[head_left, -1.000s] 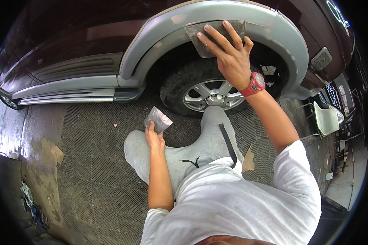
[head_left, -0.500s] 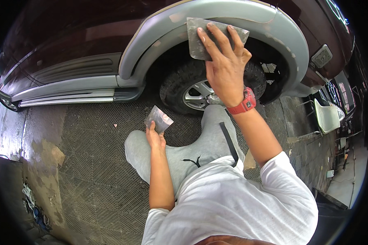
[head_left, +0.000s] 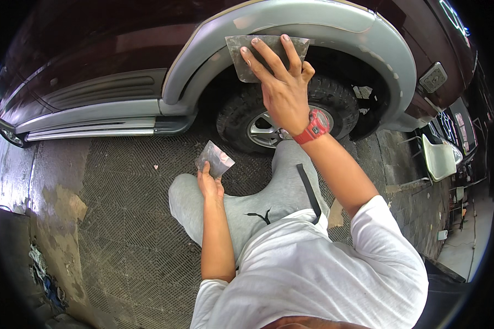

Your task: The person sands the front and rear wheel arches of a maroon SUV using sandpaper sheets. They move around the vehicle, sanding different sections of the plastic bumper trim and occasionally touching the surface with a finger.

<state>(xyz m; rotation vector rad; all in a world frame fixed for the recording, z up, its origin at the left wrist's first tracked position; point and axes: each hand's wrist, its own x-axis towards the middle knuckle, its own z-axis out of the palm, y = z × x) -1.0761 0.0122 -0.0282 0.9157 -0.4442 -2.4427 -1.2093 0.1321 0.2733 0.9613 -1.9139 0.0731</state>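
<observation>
My right hand [head_left: 285,98] holds a thin grey metal putty spreader [head_left: 239,57], its fingers spread across the face and the thumb hidden. The plate's upper edge lies against, or very close to, the lower lip of the grey wheel arch [head_left: 203,50]; actual contact I cannot tell. Lower left, above my knee, my left hand [head_left: 211,185] grips a second, smaller metal plate [head_left: 209,156] with pale pink putty toward one corner. Several pinkish patches mark the arch.
Below the arch stands a black tyre [head_left: 233,123] with a silver rim. A silver side step [head_left: 93,129] runs along the dark red car at left. Dark patterned matting [head_left: 132,219] covers the floor. A pale chair [head_left: 438,156] stands at right.
My right hand has slid the spreader left and slightly down along the arch, and its top edge is more level. My left hand stays nearly in place.
</observation>
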